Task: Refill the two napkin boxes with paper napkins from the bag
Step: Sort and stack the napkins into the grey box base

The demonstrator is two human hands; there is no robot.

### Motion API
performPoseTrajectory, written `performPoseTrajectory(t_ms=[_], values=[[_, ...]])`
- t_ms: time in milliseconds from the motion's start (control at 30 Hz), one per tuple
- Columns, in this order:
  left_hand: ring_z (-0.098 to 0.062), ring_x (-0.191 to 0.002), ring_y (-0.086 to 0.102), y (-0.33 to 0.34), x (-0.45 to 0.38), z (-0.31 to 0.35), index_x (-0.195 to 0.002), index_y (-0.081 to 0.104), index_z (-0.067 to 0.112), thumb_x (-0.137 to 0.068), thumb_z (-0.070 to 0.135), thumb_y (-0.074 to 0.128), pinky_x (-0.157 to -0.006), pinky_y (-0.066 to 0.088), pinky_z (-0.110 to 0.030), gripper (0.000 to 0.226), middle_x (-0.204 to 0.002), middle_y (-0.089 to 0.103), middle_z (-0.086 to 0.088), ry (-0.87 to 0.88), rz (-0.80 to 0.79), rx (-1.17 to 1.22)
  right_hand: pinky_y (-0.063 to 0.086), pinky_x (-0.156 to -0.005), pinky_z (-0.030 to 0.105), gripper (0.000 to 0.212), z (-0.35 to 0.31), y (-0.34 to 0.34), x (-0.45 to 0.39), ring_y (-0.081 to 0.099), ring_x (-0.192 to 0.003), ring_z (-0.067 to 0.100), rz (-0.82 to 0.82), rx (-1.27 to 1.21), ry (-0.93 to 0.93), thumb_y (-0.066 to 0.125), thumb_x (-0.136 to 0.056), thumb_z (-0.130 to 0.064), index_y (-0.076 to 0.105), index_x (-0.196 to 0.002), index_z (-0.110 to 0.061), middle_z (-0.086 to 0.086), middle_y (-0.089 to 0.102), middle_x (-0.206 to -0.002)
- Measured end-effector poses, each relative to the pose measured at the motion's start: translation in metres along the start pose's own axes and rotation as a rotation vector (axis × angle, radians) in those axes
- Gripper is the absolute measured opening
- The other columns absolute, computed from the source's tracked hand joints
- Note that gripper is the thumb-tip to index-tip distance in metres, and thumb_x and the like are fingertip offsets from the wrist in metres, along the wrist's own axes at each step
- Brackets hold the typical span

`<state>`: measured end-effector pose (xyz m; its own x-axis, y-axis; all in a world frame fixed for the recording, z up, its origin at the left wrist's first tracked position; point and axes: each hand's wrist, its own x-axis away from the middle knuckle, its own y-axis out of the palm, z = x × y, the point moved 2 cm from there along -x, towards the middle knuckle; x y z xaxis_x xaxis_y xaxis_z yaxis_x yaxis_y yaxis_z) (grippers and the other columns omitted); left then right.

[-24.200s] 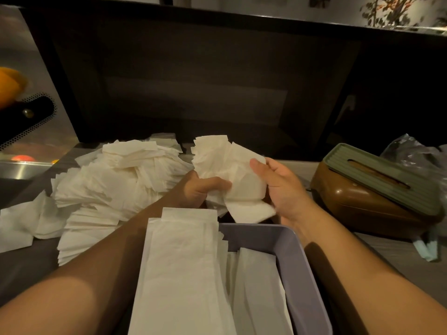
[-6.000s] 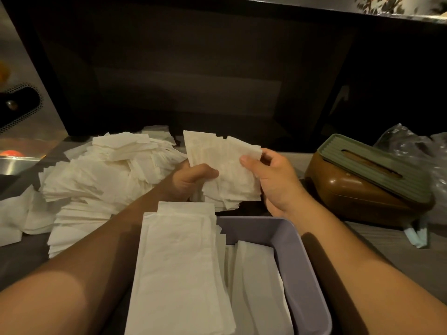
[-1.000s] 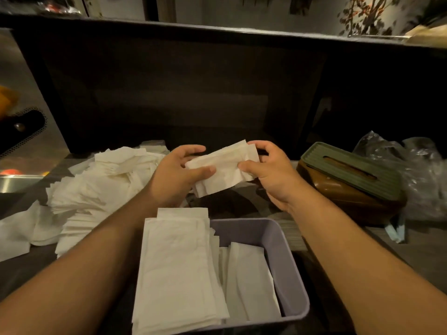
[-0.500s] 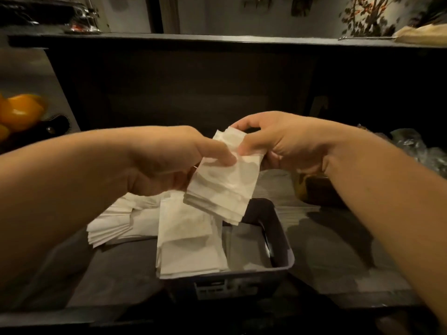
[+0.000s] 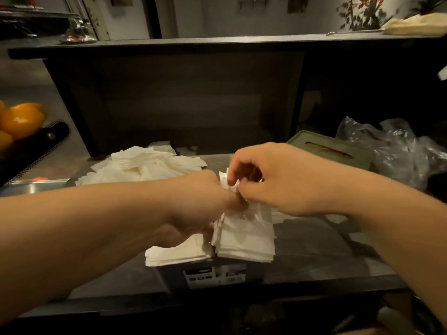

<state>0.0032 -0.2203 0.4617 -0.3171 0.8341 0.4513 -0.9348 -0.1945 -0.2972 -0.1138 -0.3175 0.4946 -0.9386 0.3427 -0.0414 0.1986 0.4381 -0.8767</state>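
Dim counter [image 5: 314, 243], dark shelf above. Your left hand [image 5: 193, 209] and right hand [image 5: 273, 180], frame centre, both pinch top of napkin wad [image 5: 244, 235], fingers curled, wad hanging over open box [image 5: 212, 274] beside stack [image 5: 179, 252] already in it. Napkins light, limp, sheets slide apart: likely best to grip whole thickness near top edge, keep it squared. Loose pile [image 5: 145, 165] left of centre; lidded box [image 5: 331, 151] and bag [image 5: 396, 151] at right. Free room on counter right of open box; front edge of counter close.

Dim, warm-toned light throughout, deep shadows below, slight motion blur, and wide-angle bending at the edges.
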Motion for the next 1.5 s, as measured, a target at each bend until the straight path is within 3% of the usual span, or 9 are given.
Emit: performPoseTrajectory(t_ms=[167, 300, 433, 533, 667, 800, 1033, 1233, 1500], values=[[-0.020, -0.095, 0.066, 0.017, 0.001, -0.008, -0.112, 0.066, 0.012, -0.089, 0.011, 0.068, -0.073, 0.054, -0.036, 0.023, -0.105, 0.073, -0.008, -0.072, -0.029, 0.030, 0.053, -0.075, 0.017, 0.016, 0.001, 0.006, 0.005, 0.061, -0.084, -0.003, -0.106, 0.081, -0.004, 0.060, -0.098, -0.032, 0.063, -0.110, -0.043, -0.020, 0.065, -0.096], [-0.029, -0.110, 0.065, 0.019, -0.003, -0.011, -0.109, 0.069, 0.010, -0.089, 0.007, 0.067, -0.097, 0.050, -0.047, 0.020, -0.112, 0.071, -0.015, -0.123, -0.055, 0.041, 0.048, -0.073, 0.017, 0.016, -0.001, 0.012, 0.004, 0.060, -0.085, 0.000, -0.234, 0.146, -0.035, 0.059, -0.099, -0.028, 0.060, -0.104, -0.043, -0.019, 0.064, -0.095], [-0.031, -0.100, 0.066, 0.019, -0.010, -0.007, -0.106, 0.068, 0.006, -0.093, 0.002, 0.055, -0.093, 0.052, -0.043, 0.020, -0.104, 0.071, -0.018, -0.169, -0.112, 0.034, 0.041, -0.064, 0.021, 0.019, -0.002, 0.013, 0.002, 0.057, -0.076, 0.006, -0.360, 0.234, -0.046, 0.061, -0.094, -0.026, 0.052, -0.084, -0.039, -0.012, 0.061, -0.085], [-0.023, -0.075, 0.064, 0.016, -0.006, -0.006, -0.098, 0.067, 0.005, -0.091, -0.001, 0.050, -0.068, 0.051, -0.031, 0.019, -0.085, 0.067, -0.013, -0.176, -0.155, 0.054, 0.050, -0.063, 0.031, 0.010, -0.002, 0.017, 0.003, 0.061, -0.076, 0.015, -0.479, 0.286, -0.044, 0.065, -0.092, -0.032, 0.057, -0.092, -0.026, -0.003, 0.064, -0.088], [-0.025, -0.082, 0.067, 0.007, 0.008, 0.001, -0.091, 0.067, -0.002, -0.087, -0.005, 0.051, -0.081, 0.050, -0.032, 0.018, -0.090, 0.073, -0.016, -0.119, -0.136, 0.081, 0.056, -0.074, 0.042, 0.021, 0.001, 0.030, -0.005, 0.064, -0.080, 0.021, -0.419, 0.349, -0.168, 0.067, -0.090, -0.037, 0.065, -0.100, -0.018, 0.002, 0.066, -0.091], [-0.015, -0.086, 0.071, -0.002, 0.032, 0.022, -0.068, 0.076, 0.000, -0.075, -0.001, 0.066, -0.087, 0.053, -0.030, 0.013, -0.080, 0.076, -0.008, -0.027, -0.091, 0.091, 0.054, -0.093, 0.040, 0.045, 0.010, 0.050, -0.014, 0.062, -0.106, 0.023, -0.444, 0.434, -0.063, 0.065, -0.095, -0.037, 0.055, -0.134, -0.017, 0.003, 0.061, -0.124], [-0.022, -0.056, 0.058, -0.044, 0.033, 0.018, -0.093, 0.070, 0.003, -0.088, 0.004, 0.057, -0.051, 0.046, -0.032, 0.014, -0.066, 0.060, -0.010, 0.017, 0.147, -0.114, 0.055, -0.086, 0.035, 0.041, -0.003, 0.037, -0.022, 0.058, -0.093, 0.011, -0.493, 0.308, -0.015, 0.075, -0.086, -0.046, 0.055, -0.119, -0.033, -0.011, 0.058, -0.105], [-0.020, -0.058, 0.054, -0.042, 0.007, -0.015, -0.110, 0.062, -0.005, -0.092, 0.006, 0.053, -0.054, 0.049, -0.031, 0.023, -0.068, 0.055, -0.011, -0.166, -0.017, -0.114, 0.040, -0.055, 0.016, 0.028, -0.013, 0.059, -0.027, 0.046, -0.069, 0.011, -0.584, 0.579, -0.061, 0.059, -0.099, -0.019, 0.053, -0.126, -0.018, -0.004, 0.052, -0.096], [-0.022, -0.065, 0.058, -0.044, 0.004, -0.022, -0.116, 0.061, 0.002, -0.087, 0.015, 0.062, -0.063, 0.055, -0.035, 0.032, -0.076, 0.060, -0.012, -0.206, -0.038, 0.196, 0.049, -0.067, 0.028, 0.032, -0.009, 0.053, -0.025, 0.056, -0.084, 0.016, -0.651, 0.611, -0.062, 0.057, -0.099, -0.030, 0.050, -0.129, -0.023, 0.000, 0.057, -0.113]])
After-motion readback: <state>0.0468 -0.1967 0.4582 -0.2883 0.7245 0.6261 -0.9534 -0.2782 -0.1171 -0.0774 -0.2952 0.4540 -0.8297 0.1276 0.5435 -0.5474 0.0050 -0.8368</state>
